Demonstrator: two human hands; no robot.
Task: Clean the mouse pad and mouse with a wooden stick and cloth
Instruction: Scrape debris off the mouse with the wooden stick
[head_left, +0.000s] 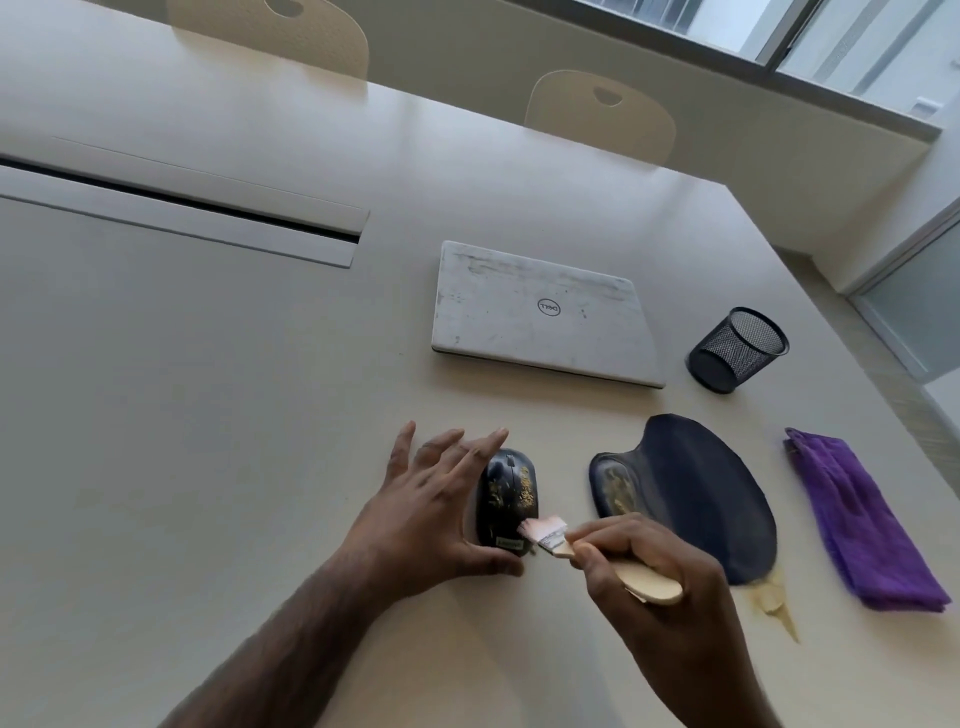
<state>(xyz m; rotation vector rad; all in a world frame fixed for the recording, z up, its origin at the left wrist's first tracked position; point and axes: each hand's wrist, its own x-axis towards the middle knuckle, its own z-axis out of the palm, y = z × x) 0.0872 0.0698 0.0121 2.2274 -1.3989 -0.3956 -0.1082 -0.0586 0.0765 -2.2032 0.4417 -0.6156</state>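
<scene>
A: What is looking risky here?

B: The right hand (649, 566) is closing around the handle of the wooden stick (644, 577), whose pale bristled tip is meeting the near end of the black Lenovo mouse (508, 499) at lower centre. The left hand (431, 509) is spreading open, thumb bracing the mouse's near-left edge and fingertips resting by its far end, so it is steadying rather than gripping. If the stick is pushing sideways, I judge the mouse could be skidding out from that loose brace.

A: And the dirt?

B: Yellowish flecks are sitting on the mouse's top and on the wrist rest of the dark mouse pad (691, 493) just to the right. Flicking could be scattering them across the table (208, 415), or back onto the pad.

A: Anything crowding the work?

B: Not much. The purple cloth (862, 525) is lying folded at the right edge, apart from both hands. The closed Dell laptop (540, 317) and black mesh pen holder (737, 348) are standing farther up the frame. A tan smear (774, 603) is spreading below the pad's near edge.
</scene>
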